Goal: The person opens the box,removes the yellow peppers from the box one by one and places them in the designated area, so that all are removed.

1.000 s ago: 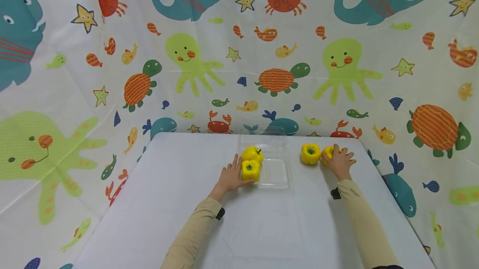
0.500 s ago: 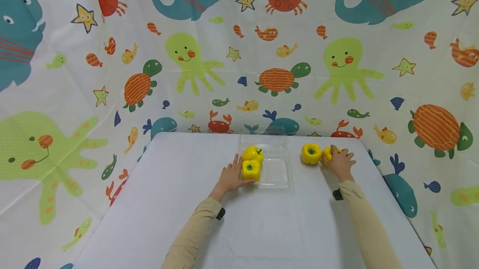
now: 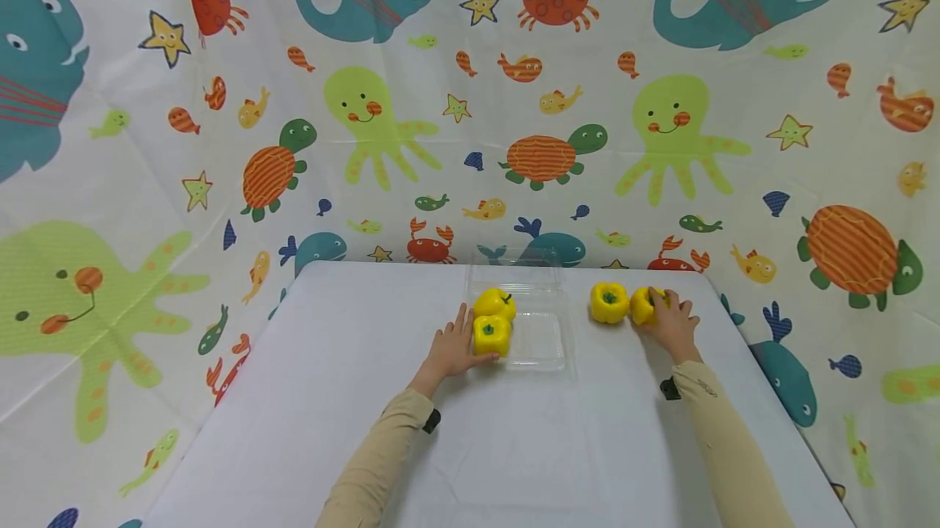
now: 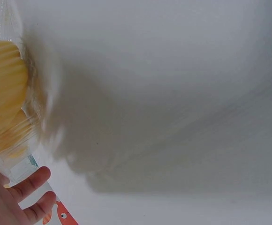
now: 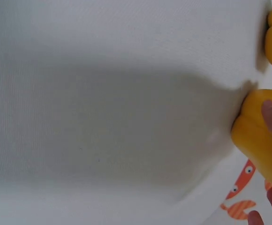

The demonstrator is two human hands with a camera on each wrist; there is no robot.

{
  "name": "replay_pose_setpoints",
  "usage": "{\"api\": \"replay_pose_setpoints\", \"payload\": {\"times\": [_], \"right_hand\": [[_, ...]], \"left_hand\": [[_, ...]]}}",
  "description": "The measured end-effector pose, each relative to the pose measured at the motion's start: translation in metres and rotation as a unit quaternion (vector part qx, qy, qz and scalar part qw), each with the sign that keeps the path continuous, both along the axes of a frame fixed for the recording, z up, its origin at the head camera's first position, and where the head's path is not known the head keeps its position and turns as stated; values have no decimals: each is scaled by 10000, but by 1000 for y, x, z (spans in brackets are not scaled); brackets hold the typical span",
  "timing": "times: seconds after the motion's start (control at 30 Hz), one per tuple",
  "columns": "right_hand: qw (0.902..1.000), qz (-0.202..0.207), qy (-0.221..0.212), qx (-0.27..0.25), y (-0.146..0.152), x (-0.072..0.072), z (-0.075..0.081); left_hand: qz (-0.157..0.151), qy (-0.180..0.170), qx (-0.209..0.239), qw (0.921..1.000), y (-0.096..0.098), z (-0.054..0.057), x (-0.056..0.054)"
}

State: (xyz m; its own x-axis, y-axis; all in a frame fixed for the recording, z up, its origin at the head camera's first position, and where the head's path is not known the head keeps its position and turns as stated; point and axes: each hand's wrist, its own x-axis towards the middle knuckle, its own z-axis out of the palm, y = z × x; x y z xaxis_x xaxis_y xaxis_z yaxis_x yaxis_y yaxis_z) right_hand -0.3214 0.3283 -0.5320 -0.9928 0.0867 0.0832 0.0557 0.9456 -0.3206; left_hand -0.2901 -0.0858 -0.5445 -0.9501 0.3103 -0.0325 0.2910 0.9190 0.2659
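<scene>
Your left hand (image 3: 451, 349), spread, seemingly steadies the clear container (image 3: 538, 338) from its left; your right hand (image 3: 674, 328) pinches the rightmost pepper (image 3: 642, 308)

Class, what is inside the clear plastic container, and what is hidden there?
In the left half of the container sit a front yellow pepper and a rear yellow pepper; the right half looks bare. The peppers cover the bottom beneath them; the front one partly hides the rear.
</scene>
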Motion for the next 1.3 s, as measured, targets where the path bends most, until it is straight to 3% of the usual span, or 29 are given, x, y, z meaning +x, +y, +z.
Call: {"api": "replay_pose_setpoints", "payload": {"times": [0.4, 0.7, 1.03, 1.3], "right_hand": [[9994, 45, -92, 340, 1, -1, 6], [9993, 122, -74, 343, 0, -1, 5], [9991, 143, 227, 322, -3, 0, 0], [9985, 160, 300, 436, -3, 1, 0]], "left_hand": [[-18, -2, -35, 10000, 0, 0, -1], [-112, 30, 395, 9992, -3, 0, 1], [-83, 76, -19, 9999, -2, -3, -1], [-32, 29, 1, 10000, -2, -5, -2]]}}
